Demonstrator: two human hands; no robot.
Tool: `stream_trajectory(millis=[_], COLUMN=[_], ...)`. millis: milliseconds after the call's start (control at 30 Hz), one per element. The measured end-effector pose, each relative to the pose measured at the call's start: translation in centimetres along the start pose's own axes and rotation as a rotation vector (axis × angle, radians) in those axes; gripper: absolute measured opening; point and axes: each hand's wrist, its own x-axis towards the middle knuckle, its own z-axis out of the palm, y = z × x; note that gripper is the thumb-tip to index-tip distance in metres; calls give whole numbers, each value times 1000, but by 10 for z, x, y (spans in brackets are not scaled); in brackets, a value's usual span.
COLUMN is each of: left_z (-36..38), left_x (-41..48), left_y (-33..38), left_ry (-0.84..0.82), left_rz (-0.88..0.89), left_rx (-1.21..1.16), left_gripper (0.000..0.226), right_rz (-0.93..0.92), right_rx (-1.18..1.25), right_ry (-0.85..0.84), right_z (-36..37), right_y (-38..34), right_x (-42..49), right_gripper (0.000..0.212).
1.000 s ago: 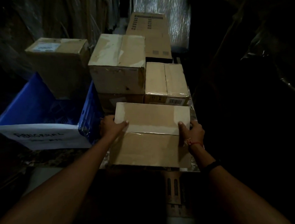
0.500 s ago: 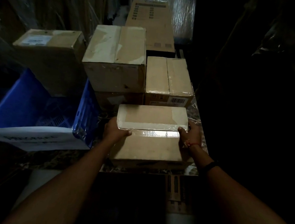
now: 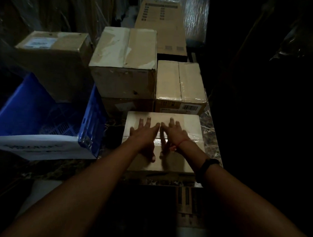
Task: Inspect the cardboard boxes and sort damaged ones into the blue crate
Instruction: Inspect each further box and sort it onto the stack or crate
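Observation:
A flat taped cardboard box (image 3: 189, 127) lies on the marble table near its front edge. My left hand (image 3: 144, 134) and my right hand (image 3: 174, 134) lie side by side on the box's top, palms down, fingers spread and straight. To the left stands the blue crate (image 3: 36, 106) with a white paper label on its near wall. Behind the flat box sit a large box with torn tape (image 3: 124, 63), stacked on another box, and a smaller taped box (image 3: 180, 83) with a barcode.
A box with a shipping label (image 3: 54, 60) stands behind the crate at the far left. A long printed box (image 3: 161, 25) lies at the back. Plastic-wrapped goods line the dark sides. The marble table's edge (image 3: 212, 124) shows to the right.
Both hands have left the sides of the flat box and now lie flat together on its top. The box, tilted up half a second ago, rests flat on the table.

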Motion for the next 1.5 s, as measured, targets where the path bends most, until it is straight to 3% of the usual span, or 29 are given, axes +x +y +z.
stream_trajectory(millis=[200, 300, 500, 633, 1000, 1167, 1333, 1500], left_z=[6, 6, 12, 22, 26, 43, 69, 66], left_x=[8, 12, -2, -19, -24, -39, -41, -38], left_y=[2, 5, -6, -23, -31, -40, -54, -54], left_ry=[-23, -30, 29, 34, 8, 117, 95, 63], left_rz=[-26, -32, 15, -23, -29, -46, -36, -31], left_rx=[87, 88, 16, -22, 14, -84, -135, -140], left_gripper=[149, 147, 137, 131, 128, 113, 95, 91], right_rz=[36, 55, -23, 49, 107, 124, 133, 147], right_rx=[-92, -91, -133, -87, -119, -109, -147, -142], right_ry=[-33, -24, 8, 50, -3, 168, 158, 125], right_z=[16, 17, 14, 19, 20, 33, 63, 61], right_y=[-3, -7, 11, 36, 31, 37, 42, 39], right_x=[9, 14, -2, -11, -22, -45, -49, -45], right_gripper=[115, 114, 123, 101, 109, 84, 79, 72])
